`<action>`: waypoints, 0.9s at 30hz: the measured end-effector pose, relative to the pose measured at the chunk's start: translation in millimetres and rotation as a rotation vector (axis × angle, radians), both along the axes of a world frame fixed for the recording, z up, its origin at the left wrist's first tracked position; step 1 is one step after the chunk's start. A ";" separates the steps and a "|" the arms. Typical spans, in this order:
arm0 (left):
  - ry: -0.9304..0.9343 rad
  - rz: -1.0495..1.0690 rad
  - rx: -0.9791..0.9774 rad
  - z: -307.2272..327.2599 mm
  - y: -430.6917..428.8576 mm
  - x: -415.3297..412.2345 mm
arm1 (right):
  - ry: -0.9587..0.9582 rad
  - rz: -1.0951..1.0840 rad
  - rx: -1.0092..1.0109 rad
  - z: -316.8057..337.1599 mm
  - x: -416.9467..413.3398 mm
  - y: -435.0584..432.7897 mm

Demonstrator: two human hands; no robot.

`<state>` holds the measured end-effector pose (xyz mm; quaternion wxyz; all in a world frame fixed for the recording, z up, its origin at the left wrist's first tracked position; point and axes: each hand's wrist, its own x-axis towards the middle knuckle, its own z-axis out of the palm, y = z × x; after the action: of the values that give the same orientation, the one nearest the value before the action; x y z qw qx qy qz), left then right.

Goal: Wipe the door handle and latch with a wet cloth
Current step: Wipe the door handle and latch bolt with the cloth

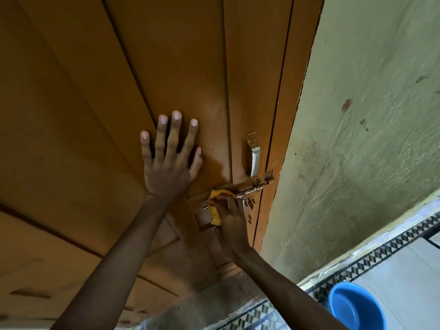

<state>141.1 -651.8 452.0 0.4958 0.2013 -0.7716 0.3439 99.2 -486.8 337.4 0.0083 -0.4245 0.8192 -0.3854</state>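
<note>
A brown wooden door [119, 91] fills most of the view. Its silver pull handle [254, 156] stands upright near the door's right edge. Just below it runs a metal sliding latch [254, 185], its bolt reaching into the frame. My right hand [232, 217] is closed around a yellow cloth [215, 208] and presses it against the left part of the latch, hiding that section. My left hand [169, 158] lies flat on the door with its fingers spread, left of the handle, holding nothing.
A rough pale green wall [357, 139] borders the door on the right. A blue plastic basin [354, 306] sits on the tiled floor at the lower right, beside a black-and-white patterned tile strip [371, 258].
</note>
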 end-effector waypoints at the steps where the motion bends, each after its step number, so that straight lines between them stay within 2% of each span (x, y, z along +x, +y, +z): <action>1: -0.003 0.003 0.000 0.4 0.2 -0.1 | 0.052 0.031 0.018 -2.3 -4.1 4.4; 3: -0.011 0.006 0.007 1.9 1.4 0.6 | 0.132 0.114 0.069 -4.5 -14.5 11.4; 5: -0.021 -0.006 0.025 4.3 4.2 2.2 | 0.083 0.128 0.057 -1.7 -23.6 12.6; 7: -0.038 -0.035 0.061 6.6 6.6 6.2 | -0.052 0.025 -0.061 8.3 -22.7 12.7; 9: -0.085 -0.060 0.090 7.3 6.6 14.7 | -0.093 -0.090 -0.161 18.1 -11.7 10.8; 11: -0.146 -0.061 0.064 5.7 3.4 24.6 | -0.075 -0.119 -0.164 17.5 4.0 7.5; 15: -0.219 -0.081 -0.044 1.4 -8.3 35.1 | -0.227 -0.221 -0.130 4.7 17.7 -6.4; 18: -0.216 -0.101 -0.089 -1.1 -12.1 32.3 | -0.158 -0.151 -0.057 5.9 30.0 -15.7; 22: -0.211 -0.151 -0.104 -2.8 -14.9 31.8 | -0.139 -0.018 -0.055 7.2 55.2 -18.9; 27: -0.199 -0.181 -0.128 -3.3 -19.3 30.7 | -0.158 -0.446 -0.224 8.5 50.2 -23.7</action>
<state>171.8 -671.0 448.7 0.4578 0.0638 -0.8084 0.3644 149.4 -510.5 345.9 -0.0600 -0.2003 0.8416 -0.4980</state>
